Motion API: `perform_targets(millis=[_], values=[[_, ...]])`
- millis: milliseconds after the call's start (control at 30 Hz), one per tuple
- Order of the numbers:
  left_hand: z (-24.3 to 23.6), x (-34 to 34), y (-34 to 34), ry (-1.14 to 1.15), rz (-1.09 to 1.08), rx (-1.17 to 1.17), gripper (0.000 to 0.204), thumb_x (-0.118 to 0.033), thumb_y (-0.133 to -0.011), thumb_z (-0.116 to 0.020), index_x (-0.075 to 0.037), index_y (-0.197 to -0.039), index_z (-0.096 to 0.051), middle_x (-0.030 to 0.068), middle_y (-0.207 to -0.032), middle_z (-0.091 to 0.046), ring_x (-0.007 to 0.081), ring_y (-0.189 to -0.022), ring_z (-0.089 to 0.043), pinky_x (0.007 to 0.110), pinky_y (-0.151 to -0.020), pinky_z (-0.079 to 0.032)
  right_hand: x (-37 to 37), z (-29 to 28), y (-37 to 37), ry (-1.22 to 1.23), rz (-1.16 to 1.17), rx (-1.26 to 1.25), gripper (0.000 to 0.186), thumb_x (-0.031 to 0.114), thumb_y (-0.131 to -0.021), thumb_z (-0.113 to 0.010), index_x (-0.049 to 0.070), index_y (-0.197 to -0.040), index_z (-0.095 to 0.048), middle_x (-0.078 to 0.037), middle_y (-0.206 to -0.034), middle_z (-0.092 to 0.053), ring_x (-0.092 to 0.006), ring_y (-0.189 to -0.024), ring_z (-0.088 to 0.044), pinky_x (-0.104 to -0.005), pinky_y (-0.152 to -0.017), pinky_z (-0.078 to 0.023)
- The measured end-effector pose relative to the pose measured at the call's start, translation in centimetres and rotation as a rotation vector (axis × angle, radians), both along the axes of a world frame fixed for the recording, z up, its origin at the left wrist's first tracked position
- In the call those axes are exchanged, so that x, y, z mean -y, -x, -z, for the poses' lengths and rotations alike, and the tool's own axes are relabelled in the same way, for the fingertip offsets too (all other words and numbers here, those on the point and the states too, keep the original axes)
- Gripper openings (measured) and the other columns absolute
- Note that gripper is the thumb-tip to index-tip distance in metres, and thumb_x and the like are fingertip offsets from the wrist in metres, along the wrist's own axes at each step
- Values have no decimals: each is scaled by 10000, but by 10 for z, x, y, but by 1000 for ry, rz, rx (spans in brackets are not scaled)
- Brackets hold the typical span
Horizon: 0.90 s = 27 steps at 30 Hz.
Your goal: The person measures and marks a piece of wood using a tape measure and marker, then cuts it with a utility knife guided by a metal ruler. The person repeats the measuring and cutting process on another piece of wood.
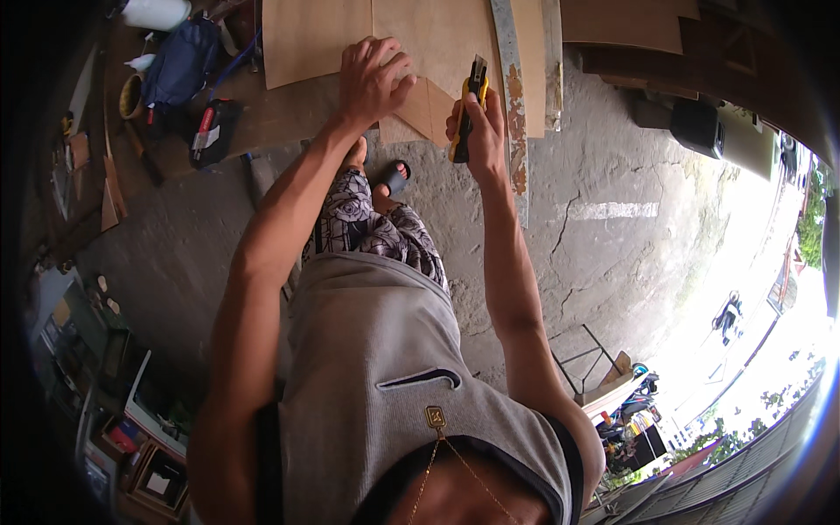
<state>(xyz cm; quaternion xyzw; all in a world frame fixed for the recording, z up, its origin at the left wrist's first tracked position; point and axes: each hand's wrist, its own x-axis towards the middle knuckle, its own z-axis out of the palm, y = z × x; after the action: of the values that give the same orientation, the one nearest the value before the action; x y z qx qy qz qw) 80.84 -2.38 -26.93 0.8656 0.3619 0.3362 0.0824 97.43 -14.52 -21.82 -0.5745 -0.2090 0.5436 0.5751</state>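
Concrete floor [612, 236] spreads to the right, likely giving that elbow room; the wooden sheet [437, 44] looks thin and stiff, best steadied near its margins. A worn metal strip [518, 131] runs along the right. The left hand [376, 80], half-open, holds nothing over the sheet; contact I can't tell. The right hand [484, 131] wraps the cutter [473, 85], just left of the strip: probably light, safely gripped only by its handle, blade pointing away.

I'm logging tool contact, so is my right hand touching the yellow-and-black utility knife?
Touching. The head view shows the right hand closed around the yellow-and-black utility knife, thumb lying along its handle.
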Motion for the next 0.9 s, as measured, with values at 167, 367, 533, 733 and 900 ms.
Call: perform_targets(millis=[167, 367, 533, 733, 900], values=[[5, -2, 3, 111, 166, -85, 250, -356, -804, -638, -126, -901, -625, 43, -1112, -561, 257, -1062, -512, 447, -919, -373, -4, 5, 9, 163, -84, 327, 230, 180, -959, -537, 17, -1026, -390, -113, -629, -571, -190, -492, -589, -352, -431, -446], [13, -3, 4, 100, 173, -120, 204, -312, -833, -624, -129, -922, -618, 23, -1018, -577, 225, -994, -533, 411, -838, -402, -7, 10, 27, 86, -235, 820, 219, 160, -941, -509, -13, -1050, -430, -249, -757, -622, -413, -669, -652, -467, -576, -490], [16, -2, 4, 59, 180, -185, 174, -261, -865, -611, -125, -975, -604, 10, -921, -588, 193, -908, -563, 385, -779, -402, -18, 1, 32, 193, -428, 956, 220, 155, -928, -479, -37, -1019, -422, -317, -765, -604, -520, -741, -587, -552, -638, -451], [20, -2, 4, 61, 180, -215, 195, -247, -862, -614, -120, -1008, -598, 13, -925, -592, 193, -889, -583, 385, -780, -402, -24, 2, 33, 147, -498, 1052, 227, 87, -880, -490, -96, -978, -399, -331, -704, -594, -503, -701, -605, -545, -600, -479], [23, -3, 6, 44, 191, -197, 233, -231, -818, -639, -122, -1021, -605, 13, -929, -592, 187, -896, -588, 384, -780, -403, -28, 2, 33, 184, -527, 1039, 229, 63, -860, -487, -105, -990, -400, -343, -699, -592, -501, -712, -611, -547, -619, -482]])
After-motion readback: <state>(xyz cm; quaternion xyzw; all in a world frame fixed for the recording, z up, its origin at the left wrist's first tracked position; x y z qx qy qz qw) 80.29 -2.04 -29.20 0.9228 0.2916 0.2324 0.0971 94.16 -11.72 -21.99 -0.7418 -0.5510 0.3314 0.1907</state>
